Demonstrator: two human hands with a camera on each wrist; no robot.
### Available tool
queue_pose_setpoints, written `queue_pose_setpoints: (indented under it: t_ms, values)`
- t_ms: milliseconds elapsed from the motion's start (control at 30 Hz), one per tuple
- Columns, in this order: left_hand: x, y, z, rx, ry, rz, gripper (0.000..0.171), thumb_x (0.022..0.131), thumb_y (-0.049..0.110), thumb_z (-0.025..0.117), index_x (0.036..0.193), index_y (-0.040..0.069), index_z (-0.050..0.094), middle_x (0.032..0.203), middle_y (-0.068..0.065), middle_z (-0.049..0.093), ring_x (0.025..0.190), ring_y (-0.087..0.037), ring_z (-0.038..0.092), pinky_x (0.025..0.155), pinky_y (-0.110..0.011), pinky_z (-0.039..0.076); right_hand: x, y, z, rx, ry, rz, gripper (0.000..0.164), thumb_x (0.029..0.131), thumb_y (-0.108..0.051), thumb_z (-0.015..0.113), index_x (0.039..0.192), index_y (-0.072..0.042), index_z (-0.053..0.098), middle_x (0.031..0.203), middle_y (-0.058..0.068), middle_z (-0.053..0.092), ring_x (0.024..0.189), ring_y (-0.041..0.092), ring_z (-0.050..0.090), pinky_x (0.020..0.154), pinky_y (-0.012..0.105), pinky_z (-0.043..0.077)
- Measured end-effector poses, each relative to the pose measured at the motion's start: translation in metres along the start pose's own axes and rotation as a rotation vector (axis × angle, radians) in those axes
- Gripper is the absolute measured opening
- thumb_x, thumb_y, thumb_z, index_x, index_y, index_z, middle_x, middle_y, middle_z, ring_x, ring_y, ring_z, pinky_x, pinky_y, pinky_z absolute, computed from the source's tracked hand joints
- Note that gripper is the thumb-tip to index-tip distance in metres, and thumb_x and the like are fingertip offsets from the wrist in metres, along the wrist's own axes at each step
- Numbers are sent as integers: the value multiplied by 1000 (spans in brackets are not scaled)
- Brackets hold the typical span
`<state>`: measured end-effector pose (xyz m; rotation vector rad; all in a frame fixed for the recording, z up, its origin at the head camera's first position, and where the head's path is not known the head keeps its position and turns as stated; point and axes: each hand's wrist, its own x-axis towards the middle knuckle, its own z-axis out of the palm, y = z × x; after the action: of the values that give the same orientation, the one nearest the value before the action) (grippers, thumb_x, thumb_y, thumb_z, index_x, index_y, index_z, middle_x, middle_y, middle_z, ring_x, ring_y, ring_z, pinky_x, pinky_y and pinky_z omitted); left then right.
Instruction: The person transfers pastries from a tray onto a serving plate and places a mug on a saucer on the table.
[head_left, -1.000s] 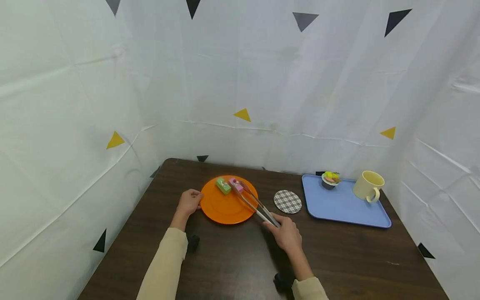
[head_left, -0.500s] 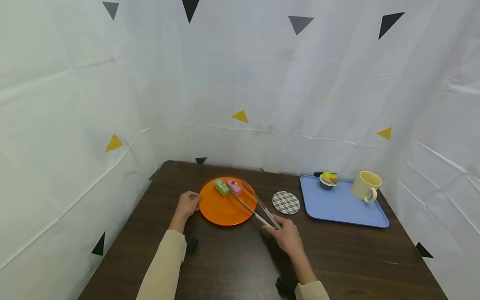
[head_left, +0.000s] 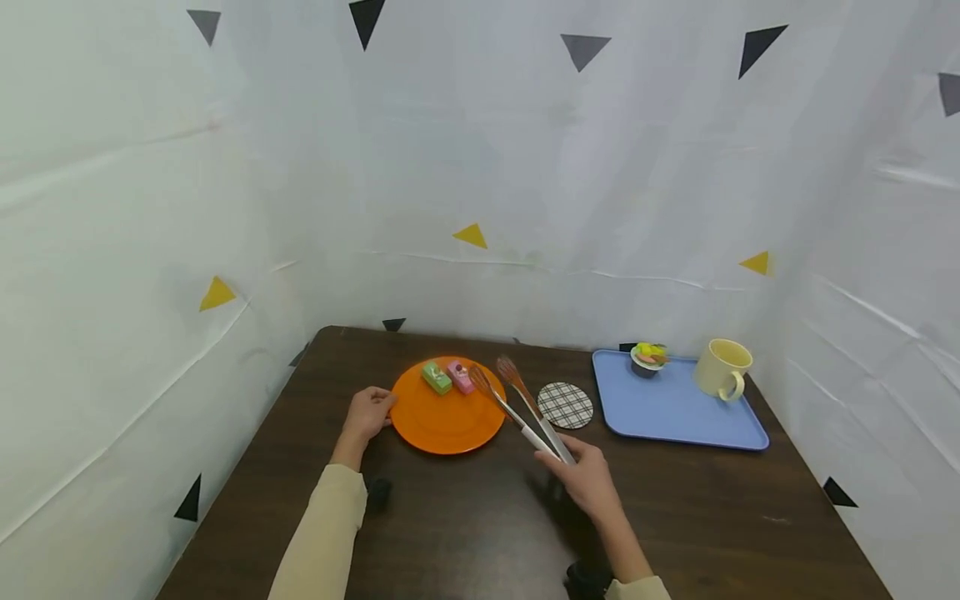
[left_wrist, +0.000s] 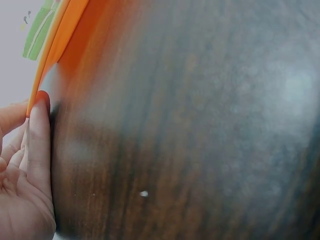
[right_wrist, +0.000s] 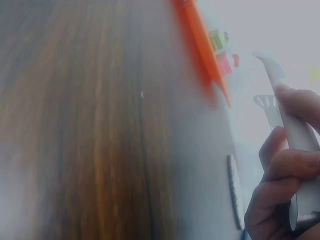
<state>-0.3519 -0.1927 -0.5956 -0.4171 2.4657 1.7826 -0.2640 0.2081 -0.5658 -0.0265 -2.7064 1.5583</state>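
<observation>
While the left wrist view is cropping the left hand (head_left: 366, 414) and showing only a strip of the orange plate (head_left: 444, 429) and part of the green cake (head_left: 437, 377), the right wrist view is washing out towards white, so the tips of the tongs (head_left: 550, 432) are appearing there as faint shapes; the right hand (head_left: 589, 481) is running off that view's edge; in the head view, the bottom border is cutting off both sleeves (head_left: 322, 533).

The left hand is pinching the plate's rim, thumb above and a finger beneath; the plate is resting on the brown table (head_left: 465, 525), extending rightward from those fingers; the right hand is gripping the tongs by their pale handles, with the two arms standing apart and pointing away from the person; one tip is showing over the plate's right side, near the pink cake (head_left: 461, 377), and the other just past the rim; in the right wrist view both tips are appearing apart from the cakes, which are sitting side by side near the far rim, well away from either hand's fingers; a checked coaster (head_left: 566, 406) is lying just right of the tongs; farther right, a blue tray (head_left: 678, 423) is bearing a cupcake (head_left: 648, 358) and a yellow mug (head_left: 720, 371).
</observation>
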Motion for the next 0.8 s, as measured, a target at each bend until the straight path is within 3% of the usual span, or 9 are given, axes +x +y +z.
queue_pose_setpoints:
  t_ms: [167,300,567,800]
  values:
    - [-2,-3,-3,-9,-1,-6,36,114,25,57,137,-1,61,133,-23,69,100,-23,70,84,-28,64,-4,7,-10,18,35,-6,52,91,-33,89,135,-10,75,113,12,76,89,19,62,77,31,50]
    - [1,1,3,-15,-29,8,36,114,25,56,137,-1,61,134,-24,69,99,-21,71,83,-28,64,-11,15,-25,15,79,15,51,92,-32,88,136,-10,75,113,13,76,87,18,62,73,30,51]
    - [4,-1,11,1,-18,9,37,113,26,57,138,-1,61,135,-25,68,102,-23,71,83,-28,64,-27,29,-49,-3,124,58,56,95,-37,84,141,-7,71,119,17,74,92,20,61,73,29,51]
    - [1,-1,3,-6,-16,10,38,114,27,56,139,-1,60,136,-24,68,100,-22,70,80,-24,63,-27,38,-63,-9,154,72,57,96,-38,83,141,-5,70,111,16,73,85,18,59,68,28,50]
